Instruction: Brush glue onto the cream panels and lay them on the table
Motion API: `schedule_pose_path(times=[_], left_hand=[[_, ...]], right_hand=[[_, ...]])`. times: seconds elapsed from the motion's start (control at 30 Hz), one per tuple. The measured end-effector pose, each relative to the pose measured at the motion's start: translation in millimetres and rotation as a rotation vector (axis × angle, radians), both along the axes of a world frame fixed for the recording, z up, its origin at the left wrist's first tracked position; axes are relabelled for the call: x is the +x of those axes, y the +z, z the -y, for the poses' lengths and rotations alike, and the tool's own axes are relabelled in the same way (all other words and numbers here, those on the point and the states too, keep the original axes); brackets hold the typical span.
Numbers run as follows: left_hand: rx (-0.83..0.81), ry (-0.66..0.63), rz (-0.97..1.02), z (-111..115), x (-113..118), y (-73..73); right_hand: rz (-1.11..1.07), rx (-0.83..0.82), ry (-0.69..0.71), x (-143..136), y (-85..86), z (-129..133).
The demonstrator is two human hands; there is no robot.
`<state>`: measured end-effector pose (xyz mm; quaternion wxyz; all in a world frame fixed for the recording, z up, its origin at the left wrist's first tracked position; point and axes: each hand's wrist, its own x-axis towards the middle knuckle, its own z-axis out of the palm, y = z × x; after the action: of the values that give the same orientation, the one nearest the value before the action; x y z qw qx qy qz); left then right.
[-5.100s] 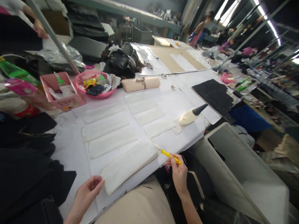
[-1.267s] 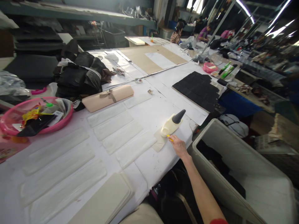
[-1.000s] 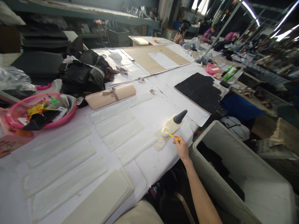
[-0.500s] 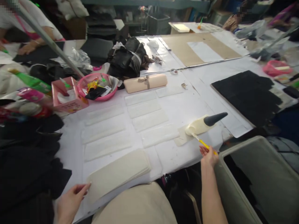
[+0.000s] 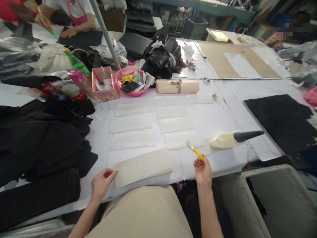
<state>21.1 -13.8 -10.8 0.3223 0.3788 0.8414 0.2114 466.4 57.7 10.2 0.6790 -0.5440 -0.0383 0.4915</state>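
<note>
The yellow brush (image 5: 195, 151) is clamped in the right hand (image 5: 203, 170) fingers, bristles over the desk (image 5: 223, 115) near the glue bottle (image 5: 232, 138). The left hand (image 5: 101, 183) fingers, loosely apart, touch the pale sheet stack (image 5: 143, 167).

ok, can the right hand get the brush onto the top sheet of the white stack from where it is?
Probably yes. The right hand holds the yellow brush just right of the white stack, with only bare table between. The left hand touches the stack's left edge, leaving the top uncovered.
</note>
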Motion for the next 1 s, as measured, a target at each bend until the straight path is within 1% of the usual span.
schedule_pose_path(times=[0.07, 0.13, 0.17, 0.23, 0.3, 0.37, 0.57, 0.67, 0.73, 0.8, 0.9, 1.0], left_hand=[[0.035, -0.003, 0.058, 0, 1, 1.4], [0.051, 0.009, 0.189, -1, 3, 3.7], [0.051, 0.018, 0.263, -1, 3, 5.1], [0.046, 0.037, 0.382, -2, 4, 7.6], [0.053, 0.056, 0.454, -2, 4, 8.9], [0.070, 0.064, 0.494, -2, 3, 8.2], [0.068, 0.031, 0.455, -2, 0, 4.3], [0.067, 0.007, 0.455, -4, 0, 5.7], [0.068, -0.012, 0.453, -6, -1, 6.2], [0.063, -0.031, 0.443, -7, -2, 5.3], [0.060, -0.032, 0.451, -6, -4, 2.1], [0.064, -0.010, 0.494, -4, -5, -0.6]], right_hand=[[-0.068, 0.020, 0.085, -40, -5.2, -10], [-0.088, 0.036, 0.147, -73, -14.1, -17], [-0.076, 0.041, 0.164, -86, -18.9, -20], [-0.036, 0.053, 0.179, -102, -27.3, -21], [-0.002, 0.065, 0.182, -108, -32.4, -18], [-0.004, 0.070, 0.176, -108, -34.6, -13], [-0.052, 0.066, 0.126, -106, -35.1, 6], [-0.039, 0.055, 0.111, -106, -30.3, 12], [-0.001, 0.053, 0.099, -106, -22.5, 16], [0.062, 0.066, 0.117, -109, -11.3, 20], [0.170, 0.095, 0.237, -118, 6.6, 29], [0.270, 0.107, 0.353, -132, 19.3, 38]])
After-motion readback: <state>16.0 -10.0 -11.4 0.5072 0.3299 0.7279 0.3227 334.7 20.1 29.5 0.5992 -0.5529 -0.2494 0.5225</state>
